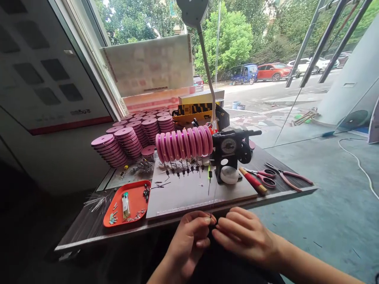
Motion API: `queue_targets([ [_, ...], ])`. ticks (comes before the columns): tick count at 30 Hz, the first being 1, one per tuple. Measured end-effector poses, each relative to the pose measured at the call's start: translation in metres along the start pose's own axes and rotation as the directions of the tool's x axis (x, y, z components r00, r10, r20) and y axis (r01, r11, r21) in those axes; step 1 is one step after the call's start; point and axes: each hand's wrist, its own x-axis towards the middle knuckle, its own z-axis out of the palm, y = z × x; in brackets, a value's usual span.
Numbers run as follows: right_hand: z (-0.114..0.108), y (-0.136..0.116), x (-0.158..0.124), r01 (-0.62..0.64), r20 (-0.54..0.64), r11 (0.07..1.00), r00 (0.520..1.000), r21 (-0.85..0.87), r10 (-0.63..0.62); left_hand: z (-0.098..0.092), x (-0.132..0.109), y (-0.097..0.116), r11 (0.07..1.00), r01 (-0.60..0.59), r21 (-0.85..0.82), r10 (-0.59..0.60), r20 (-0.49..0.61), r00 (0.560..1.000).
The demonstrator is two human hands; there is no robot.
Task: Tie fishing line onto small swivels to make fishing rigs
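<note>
My left hand [189, 236] and my right hand [242, 234] meet just below the table's front edge, fingertips pinched together on a thin fishing line [211, 205] that runs up toward a small float [209, 177]. Both hands are closed in a pinch. A row of pink spools [183, 144] sits on a black winding machine [231, 152] on a grey board [192, 193], with several rigs hanging below the spools.
An orange tray [130, 203] with a lighter and small parts lies at the left. Stacks of pink spools [130, 140] stand behind. Red scissors [265, 177], pliers [288, 175] and a red-handled tool [253, 181] lie at the right. A lamp arm [205, 63] rises over the table.
</note>
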Motion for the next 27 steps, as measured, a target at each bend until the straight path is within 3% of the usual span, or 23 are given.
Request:
queue_targets([
  [4, 0.016, 0.0, -0.006, 0.006, -0.031, 1.0, 0.999, 0.009, -0.006, 0.002, 0.0, -0.001, 0.999, 0.035, -0.041, -0.038, -0.066, 0.997],
  [7, 0.026, -0.005, -0.014, -0.208, -0.063, 0.96, 0.973, 0.186, 0.223, 0.002, 0.001, -0.002, 0.999, 0.032, -0.015, -0.032, -0.052, 0.998],
  [9, 0.03, -0.012, -0.02, -0.439, 0.0, 0.813, 0.88, 0.382, 0.476, 0.002, 0.001, -0.003, 0.997, -0.016, 0.079, 0.018, -0.024, 1.0],
  [11, 0.031, -0.02, -0.023, -0.587, 0.132, 0.646, 0.781, 0.488, 0.61, 0.001, 0.001, -0.004, 0.939, -0.167, 0.302, 0.177, -0.005, 0.984],
  [12, 0.029, -0.024, -0.022, -0.609, 0.18, 0.624, 0.771, 0.49, 0.611, 0.001, 0.001, -0.004, 0.847, -0.277, 0.453, 0.304, 0.013, 0.953],
  [13, 0.026, -0.028, -0.019, -0.594, 0.192, 0.65, 0.79, 0.474, 0.582, 0.0, 0.0, -0.005, 0.703, -0.38, 0.601, 0.439, 0.053, 0.897],
  [15, 0.017, -0.032, -0.007, -0.507, 0.176, 0.743, 0.858, 0.437, 0.482, -0.003, 0.0, -0.006, 0.351, -0.501, 0.791, 0.644, 0.185, 0.742],
  [17, 0.008, -0.029, 0.011, -0.476, 0.206, 0.751, 0.878, 0.457, 0.432, -0.008, 0.0, -0.008, 0.089, -0.537, 0.839, 0.732, 0.31, 0.606],
  [18, 0.004, -0.025, 0.022, -0.51, 0.248, 0.71, 0.859, 0.485, 0.447, -0.01, 0.0, -0.009, 0.002, -0.546, 0.838, 0.754, 0.357, 0.552],
  [21, -0.001, -0.004, 0.053, -0.67, 0.401, 0.546, 0.74, 0.503, 0.539, -0.016, 0.003, -0.011, -0.181, -0.538, 0.823, 0.797, 0.443, 0.41],
  [24, 0.005, 0.017, 0.075, -0.765, 0.524, 0.432, 0.642, 0.477, 0.56, -0.02, 0.005, -0.011, -0.271, -0.514, 0.814, 0.814, 0.478, 0.329],
  [27, 0.016, 0.029, 0.081, -0.805, 0.598, 0.354, 0.592, 0.476, 0.54, -0.021, 0.006, -0.011, -0.346, -0.494, 0.798, 0.819, 0.514, 0.257],
])
